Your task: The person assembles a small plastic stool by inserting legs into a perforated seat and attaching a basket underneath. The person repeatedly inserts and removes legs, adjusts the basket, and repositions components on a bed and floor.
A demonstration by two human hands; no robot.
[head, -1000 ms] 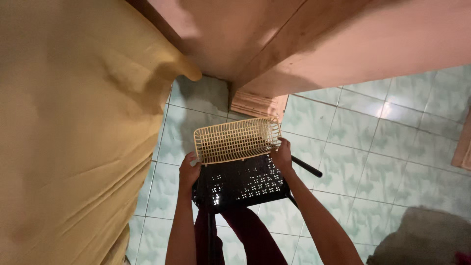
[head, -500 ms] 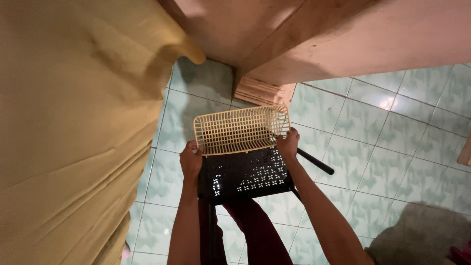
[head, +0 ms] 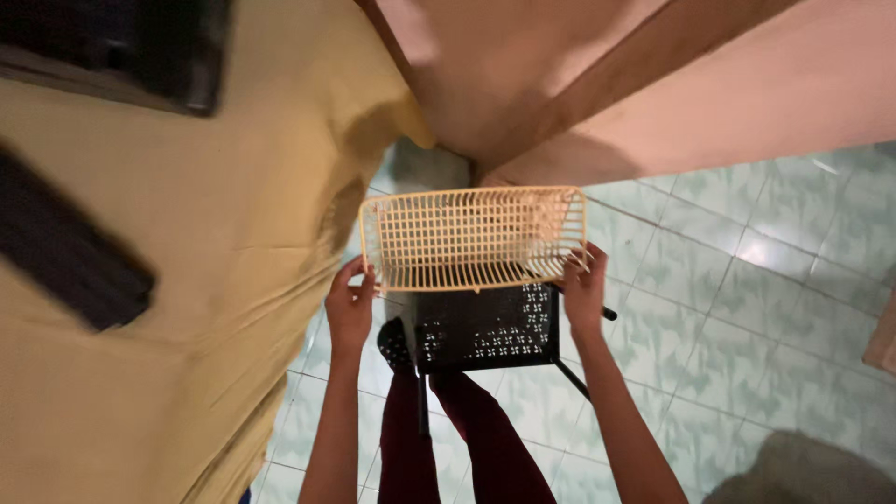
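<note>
Cream plastic lattice basket (head: pixel 473 238) now raised above the black perforated basket (head: pixel 485 329); I've my left hand (head: pixel 349 308) and right hand (head: pixel 583 289) gripping its short ends.

A pale cream basket (head: pixel 471 238) with an open grid pattern is showing above a black basket (head: pixel 485 327) dotted with small perforated clusters. A mustard-yellow sheet is covering the bed (head: pixel 168 280), with two black objects (head: pixel 70 252) lying on it. The floor (head: pixel 747 308) is showing pale green marbled tiles. The wall (head: pixel 728 103) is glowing pink.
</note>
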